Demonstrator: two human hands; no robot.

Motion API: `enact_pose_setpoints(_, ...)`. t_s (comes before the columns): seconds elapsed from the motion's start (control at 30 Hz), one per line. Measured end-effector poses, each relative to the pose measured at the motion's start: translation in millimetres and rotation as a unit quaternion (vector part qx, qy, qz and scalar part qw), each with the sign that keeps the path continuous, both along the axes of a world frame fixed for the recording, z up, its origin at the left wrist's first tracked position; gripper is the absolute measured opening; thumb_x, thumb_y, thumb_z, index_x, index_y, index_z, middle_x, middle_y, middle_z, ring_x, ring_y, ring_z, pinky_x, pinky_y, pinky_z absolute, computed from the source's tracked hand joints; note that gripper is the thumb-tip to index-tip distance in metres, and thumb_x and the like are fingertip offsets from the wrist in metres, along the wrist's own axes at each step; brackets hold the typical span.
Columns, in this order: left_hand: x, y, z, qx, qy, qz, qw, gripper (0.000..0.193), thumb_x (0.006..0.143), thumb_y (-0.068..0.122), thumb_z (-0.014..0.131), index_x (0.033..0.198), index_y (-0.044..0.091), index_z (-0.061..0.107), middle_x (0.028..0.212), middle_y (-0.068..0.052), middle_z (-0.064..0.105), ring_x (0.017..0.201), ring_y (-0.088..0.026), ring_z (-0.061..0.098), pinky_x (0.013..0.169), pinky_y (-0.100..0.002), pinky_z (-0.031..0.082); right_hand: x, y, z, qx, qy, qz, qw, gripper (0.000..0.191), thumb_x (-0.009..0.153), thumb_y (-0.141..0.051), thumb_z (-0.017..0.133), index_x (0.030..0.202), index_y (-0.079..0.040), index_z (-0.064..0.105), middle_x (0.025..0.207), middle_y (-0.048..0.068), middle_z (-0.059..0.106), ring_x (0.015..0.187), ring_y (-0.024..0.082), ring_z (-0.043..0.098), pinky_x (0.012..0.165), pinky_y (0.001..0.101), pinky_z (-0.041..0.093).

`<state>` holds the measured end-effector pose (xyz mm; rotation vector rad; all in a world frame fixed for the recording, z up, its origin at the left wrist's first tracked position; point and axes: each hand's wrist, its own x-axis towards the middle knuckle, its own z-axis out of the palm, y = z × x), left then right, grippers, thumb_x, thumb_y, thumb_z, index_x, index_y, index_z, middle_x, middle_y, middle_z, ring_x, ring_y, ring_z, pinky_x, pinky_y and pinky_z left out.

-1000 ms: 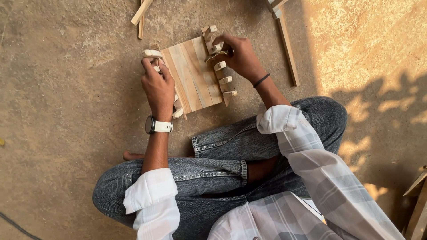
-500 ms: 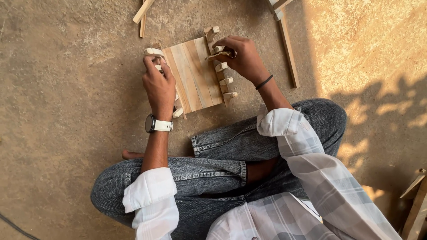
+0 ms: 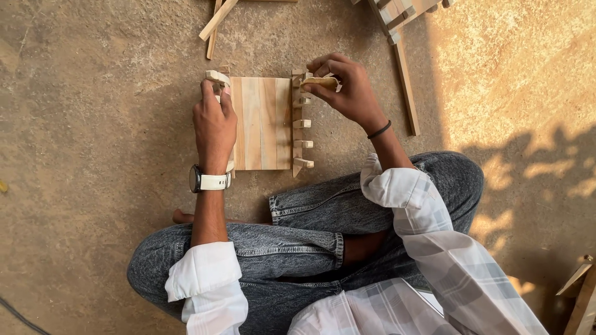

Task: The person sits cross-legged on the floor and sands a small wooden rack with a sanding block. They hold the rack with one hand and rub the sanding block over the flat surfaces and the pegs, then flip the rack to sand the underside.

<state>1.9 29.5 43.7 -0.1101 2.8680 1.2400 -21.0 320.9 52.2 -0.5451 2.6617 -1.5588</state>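
Note:
A small wooden panel (image 3: 261, 124) made of glued slats lies flat on the ground in front of my crossed legs. Short wooden pegs stick out along its left and right edges. My left hand (image 3: 214, 127) grips the panel's left edge, over the pegs there; a white watch is on that wrist. My right hand (image 3: 344, 87) pinches a small folded piece of tan sandpaper (image 3: 320, 81) against the top peg on the right edge (image 3: 302, 124).
Loose wooden strips (image 3: 214, 22) lie on the ground beyond the panel. A long wooden frame piece (image 3: 403, 62) runs at the upper right. Another wooden piece (image 3: 580, 291) shows at the lower right edge. A dark cable (image 3: 18, 313) crosses the lower left corner.
The panel has been turned from tilted to square in front of me. My right hand stays at the upper pegs on the right edge with the sandpaper.

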Motion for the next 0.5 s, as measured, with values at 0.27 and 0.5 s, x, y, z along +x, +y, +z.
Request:
enact_pose_setpoints(0.27,-4.4,1.6,18.2,0.089,-0.018,-0.033,0.995,0.026,0.108,0.021,0.061,0.123,0.0,0.059,0.089,-0.017,0.074,0.072,-0.028,0.071,0.061,-0.042,0.05,12.3,-4.0,42.6,0.07,0.066,0.042,0.994,0.014,0.086,-0.001,0.083,0.096,-0.001,0.072,0.114,0.014,0.075,0.099,0.024,0.077,0.082,0.0287,0.067)
enact_pose_setpoints(0.5,-8.1,-2.2,62.9,0.103,0.013,-0.074,0.992,0.031,0.1,0.012,0.072,0.13,0.004,0.067,0.112,-0.011,0.078,0.08,-0.022,0.071,0.062,-0.039,0.054,44.2,-6.3,95.0,0.189,-0.03,0.161,0.968,0.014,0.085,-0.009,0.081,0.094,-0.002,0.073,0.089,0.009,0.078,0.075,0.023,0.076,0.066,0.0327,0.061)
